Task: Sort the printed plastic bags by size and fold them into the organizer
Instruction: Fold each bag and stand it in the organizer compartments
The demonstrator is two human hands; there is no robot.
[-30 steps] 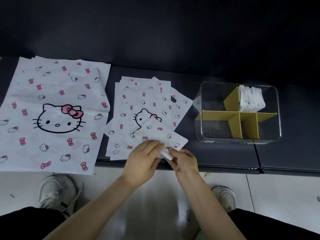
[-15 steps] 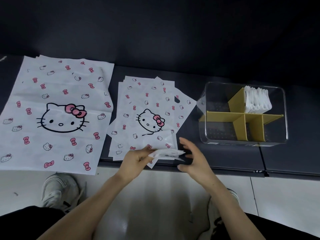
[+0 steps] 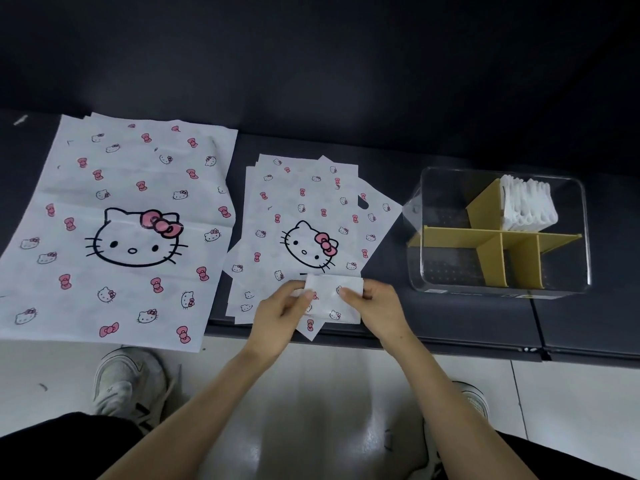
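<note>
A small folded printed bag (image 3: 330, 296) is held over the table's front edge. My left hand (image 3: 280, 315) pinches its left side and my right hand (image 3: 379, 308) pinches its right side. Behind it lies a fanned pile of medium bags (image 3: 311, 216) with a cat face print. A pile of large bags (image 3: 114, 230) with the same print lies flat at the left. The clear organizer (image 3: 498, 233) with yellow dividers stands at the right, and folded white bags (image 3: 528, 204) fill its far right compartment.
The dark table (image 3: 450, 317) ends at a front edge just under my hands. Below it are a pale glossy floor and my two shoes (image 3: 128, 382). A dark wall rises behind the table.
The bag was a thin strip held by my left hand alone half a second ago. Now it is folded shorter into a compact rectangle and both hands pinch it.
</note>
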